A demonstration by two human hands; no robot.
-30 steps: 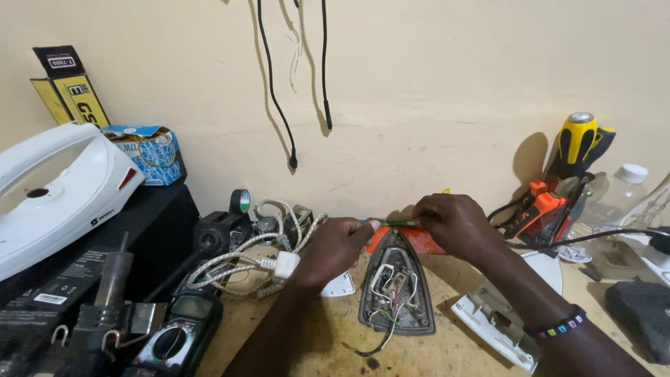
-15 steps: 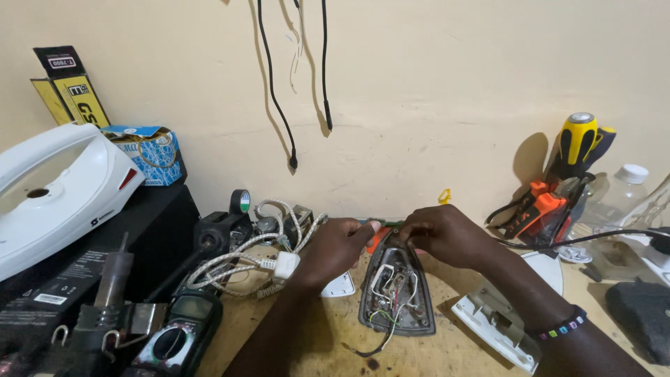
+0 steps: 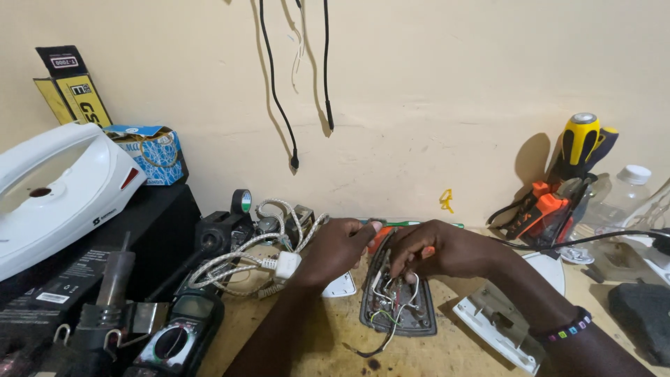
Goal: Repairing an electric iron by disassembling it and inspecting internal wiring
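A dark iron soleplate lies flat on the wooden bench with white, green and black wires on top of it. My left hand is at its far tip, thumb and fingers pinched on a small orange part. My right hand is bent over the plate from the right, its fingertips closed on the white wires. A thin green tool lies along the wall just behind both hands. I cannot see what the palms hide.
Left: a white iron housing on a black box, a blue carton, a multimeter, a coiled braided cord with a white plug. Right: a white plastic cover, orange pliers, a yellow-black screwdriver, a bottle. Black cables hang on the wall.
My right hand has come down and left from the wall onto the soleplate's wires. The orange part is now mostly covered. My left hand has barely moved.
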